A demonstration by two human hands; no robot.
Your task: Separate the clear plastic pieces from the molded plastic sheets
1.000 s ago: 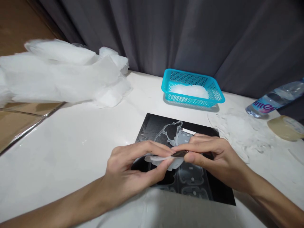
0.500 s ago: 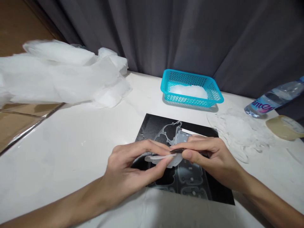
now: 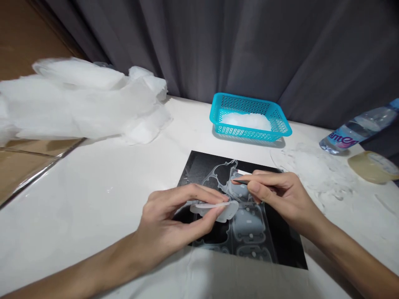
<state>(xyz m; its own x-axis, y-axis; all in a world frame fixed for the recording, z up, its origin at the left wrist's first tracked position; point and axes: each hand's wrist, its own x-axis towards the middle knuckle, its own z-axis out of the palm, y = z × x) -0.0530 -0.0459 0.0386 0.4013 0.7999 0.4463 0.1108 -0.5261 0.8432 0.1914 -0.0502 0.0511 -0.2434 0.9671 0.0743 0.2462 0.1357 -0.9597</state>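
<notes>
My left hand [image 3: 179, 218] pinches a small translucent, frosted silicone-like piece [image 3: 230, 211] between thumb and fingertips, above the black mat. To its right, my right hand [image 3: 280, 193] grips a slim dark pointed tool [image 3: 240, 181], its tip pointing left and apart from the piece. Whether the tool is a blade or tweezers I cannot tell. Beneath both hands, a translucent moulded sheet [image 3: 249, 224] with rounded panels lies on the black mat [image 3: 288, 245]. At the mat's upper part is a thin cut-out frame [image 3: 213, 172] of the same clear material.
A blue perforated basket [image 3: 252, 132] with white translucent pieces stands at the back. Clear scraps [image 3: 314, 174] lie to the right, near a water bottle [image 3: 349, 133] and a tape roll [image 3: 374, 167]. White plastic bags [image 3: 77, 104] are heaped at the left, by cardboard [image 3: 34, 160].
My right hand has drawn the dark tool away from the translucent piece, slightly up and to the right. My left hand still holds the piece in nearly the same place.
</notes>
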